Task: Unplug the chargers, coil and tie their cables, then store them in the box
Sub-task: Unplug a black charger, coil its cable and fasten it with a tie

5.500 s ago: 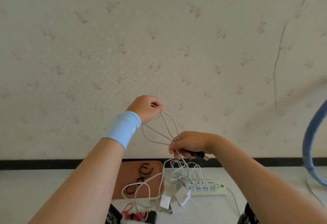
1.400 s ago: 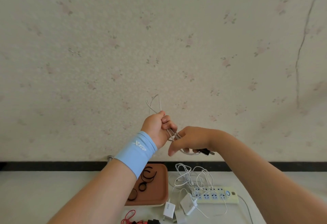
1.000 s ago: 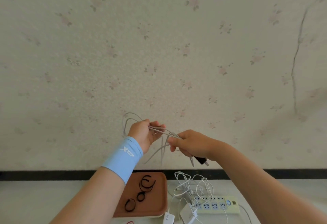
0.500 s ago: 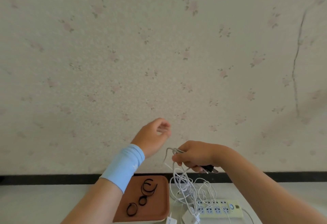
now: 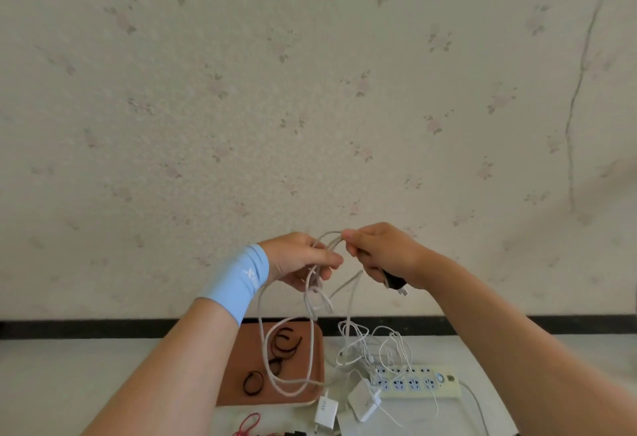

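Note:
Both hands are raised in front of the wall, holding one white cable (image 5: 312, 301). My left hand (image 5: 299, 263), with a light blue wristband, pinches the cable's strands. My right hand (image 5: 381, 256) grips the same cable at its top bend and also holds its black plug (image 5: 395, 283). Long loops of the cable hang down over the brown tray (image 5: 238, 394). On the table below lie white charger bricks (image 5: 362, 401) and a tangle of thin white cables (image 5: 375, 346) beside a pale power strip (image 5: 418, 384).
Several black hair ties (image 5: 284, 344) lie on the brown tray. A red tie (image 5: 248, 423) shows at the bottom edge. The power strip's own cord (image 5: 477, 408) runs off to the right. A black baseboard runs along the foot of the patterned wall.
My left hand, which had let go half a second ago, has taken the cable again beside my right hand. Both hands have risen slightly, and the loops now hang longer over the tray.

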